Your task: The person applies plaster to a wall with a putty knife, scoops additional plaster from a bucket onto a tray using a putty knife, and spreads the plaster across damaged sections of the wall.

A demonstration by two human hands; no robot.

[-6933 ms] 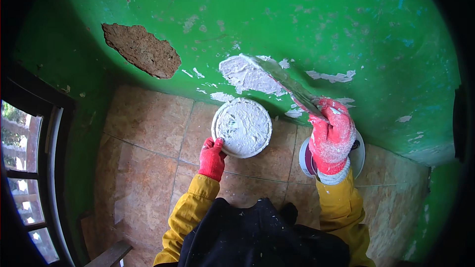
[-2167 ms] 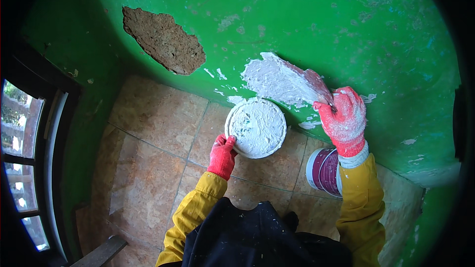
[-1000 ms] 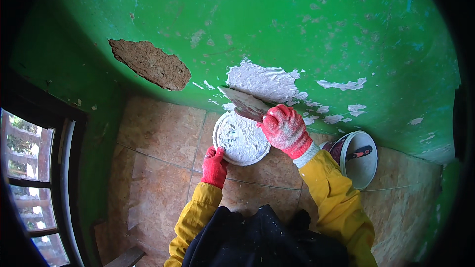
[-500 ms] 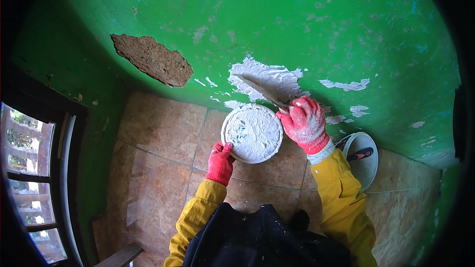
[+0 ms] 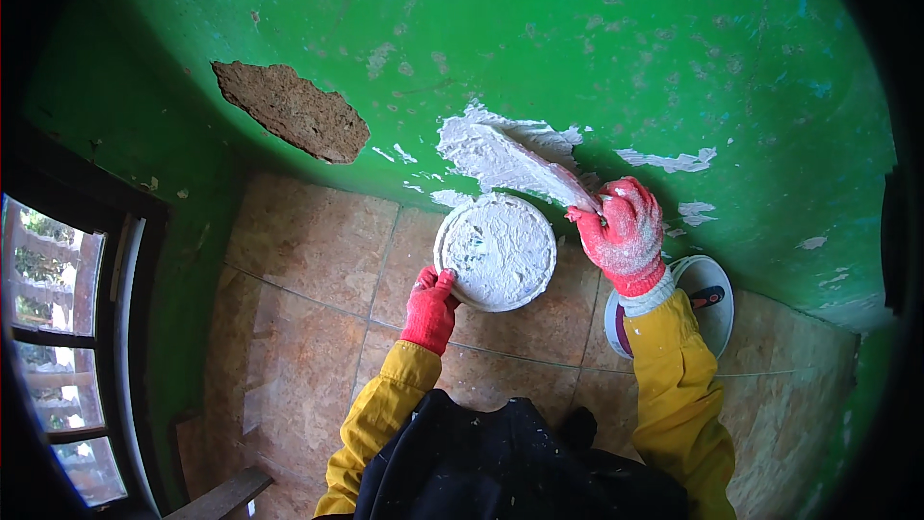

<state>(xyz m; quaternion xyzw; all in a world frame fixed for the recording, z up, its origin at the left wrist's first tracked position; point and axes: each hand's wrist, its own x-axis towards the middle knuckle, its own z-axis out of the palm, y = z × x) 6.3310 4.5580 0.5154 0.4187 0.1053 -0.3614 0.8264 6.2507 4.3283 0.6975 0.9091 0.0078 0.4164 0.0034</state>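
The right hand [image 5: 624, 231], in a red glove dusted white, is closed around the handle of a trowel [image 5: 525, 166]. The blade runs out from the fist toward ten o'clock, coated in white filler and lying flat against the wall [image 5: 674, 48], on top of a white patch [image 5: 500, 144] of wet filler. Small white smears sit at three o'clock of the hand, one long streak [image 5: 669, 160] above them.

The left hand [image 5: 430, 308], also red-gloved, grips the rim of a round pan [image 5: 497, 250] at its seven o'clock edge — thumb over the lip. The pan is held level, just under the patch, and its inside is smeared with white filler. It lies at nine o'clock of the right hand, near but apart from it.

Both sleeves are yellow. At five o'clock of the right hand a white bucket [image 5: 707, 299] stands on the tiled floor [image 5: 308, 327], partly hidden by the right forearm — something dark and red lies in it.

Farther out, at ten o'clock of the pan, a brown bare spot [image 5: 289, 108] shows where the green coat is gone. A dark-framed window [image 5: 58, 327] fills the far nine o'clock edge.
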